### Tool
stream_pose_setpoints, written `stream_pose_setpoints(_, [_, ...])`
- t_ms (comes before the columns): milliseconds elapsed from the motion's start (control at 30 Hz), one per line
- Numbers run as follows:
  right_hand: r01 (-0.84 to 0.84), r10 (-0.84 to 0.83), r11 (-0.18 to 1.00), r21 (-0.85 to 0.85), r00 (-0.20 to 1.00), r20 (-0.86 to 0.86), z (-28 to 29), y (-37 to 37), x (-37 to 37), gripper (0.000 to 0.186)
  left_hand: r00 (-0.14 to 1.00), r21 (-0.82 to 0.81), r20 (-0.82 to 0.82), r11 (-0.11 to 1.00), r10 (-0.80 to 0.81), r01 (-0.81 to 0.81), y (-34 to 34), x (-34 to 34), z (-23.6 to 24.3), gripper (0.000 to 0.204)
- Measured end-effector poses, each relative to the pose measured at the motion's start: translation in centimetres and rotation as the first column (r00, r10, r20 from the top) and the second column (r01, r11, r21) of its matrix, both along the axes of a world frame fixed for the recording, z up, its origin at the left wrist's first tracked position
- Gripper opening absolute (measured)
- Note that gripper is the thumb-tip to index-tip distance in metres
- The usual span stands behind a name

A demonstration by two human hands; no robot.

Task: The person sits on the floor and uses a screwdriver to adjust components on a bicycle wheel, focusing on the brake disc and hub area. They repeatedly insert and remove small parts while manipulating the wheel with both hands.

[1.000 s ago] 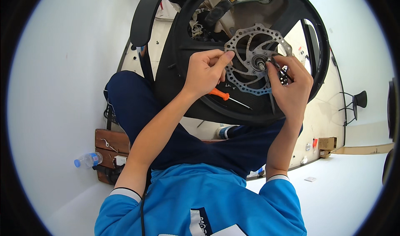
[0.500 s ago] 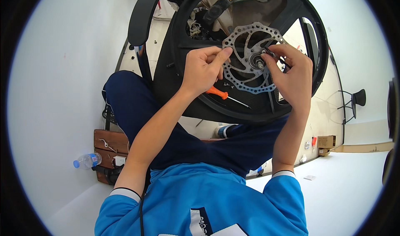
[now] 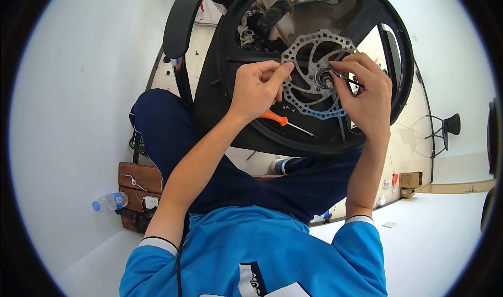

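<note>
Item: black spoked bicycle wheel (image 3: 251,113) with perforated silver brake disc (image 3: 314,77), both hands at the hub.

Detail: I have my left hand (image 3: 257,90) curled closed, thumb tip pressed on the disc's left rim, steadying it. My right hand (image 3: 367,95) is pinched together on a thin dark rod-like tool (image 3: 350,80), its tip at the small silver axle end (image 3: 326,80) just left of those fingertips. The disc lies between the two hands, flat against the wheel, which rests across my dark blue trousers (image 3: 209,161). An orange-handled screwdriver (image 3: 285,122) lies on the wheel just below my left hand, untouched. A clear plastic bottle with blue cap (image 3: 110,201) sits well apart, lower left. In my judgement, good work here means keeping the left thumb firm so the disc cannot turn, and holding the tool square to the axle.
</note>
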State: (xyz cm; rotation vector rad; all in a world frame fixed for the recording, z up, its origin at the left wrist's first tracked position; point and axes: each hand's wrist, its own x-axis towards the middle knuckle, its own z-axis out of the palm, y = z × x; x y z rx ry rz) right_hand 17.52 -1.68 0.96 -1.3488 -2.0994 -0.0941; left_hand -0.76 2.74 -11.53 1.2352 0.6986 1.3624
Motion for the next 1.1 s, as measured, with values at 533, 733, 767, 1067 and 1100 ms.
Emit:
stream_pose_setpoints(533, [-0.026,0.025,0.995,0.097,1.0,0.013,-0.4,0.2,0.7,0.016,1.0,0.001,-0.009,1.0,-0.004,0.004,-0.1,0.0,0.0,0.036])
stream_pose_setpoints(733, [-0.019,0.018,0.998,0.057,1.0,0.01,-0.2,0.2,0.2,0.016,1.0,-0.007,-0.003,1.0,0.009,-0.009,-0.2,0.0,0.0,0.036])
stream_pose_setpoints(767, [-0.02,0.019,0.998,0.053,1.0,0.013,-0.2,0.2,0.3,0.016,1.0,-0.009,0.0,1.0,0.004,-0.004,-0.2,0.0,0.0,0.036])
stream_pose_setpoints(1067, [-0.021,0.019,0.997,0.08,1.0,0.016,-0.4,0.3,0.4,0.015,1.0,-0.013,-0.002,1.0,-0.007,0.007,-0.1,0.0,-0.2,0.036])
stream_pose_setpoints(1100, [-0.019,0.017,0.996,0.088,1.0,0.02,-0.5,0.3,0.4,0.015,1.0,-0.013,-0.003,1.0,-0.01,0.01,-0.1,0.0,-0.2,0.036])
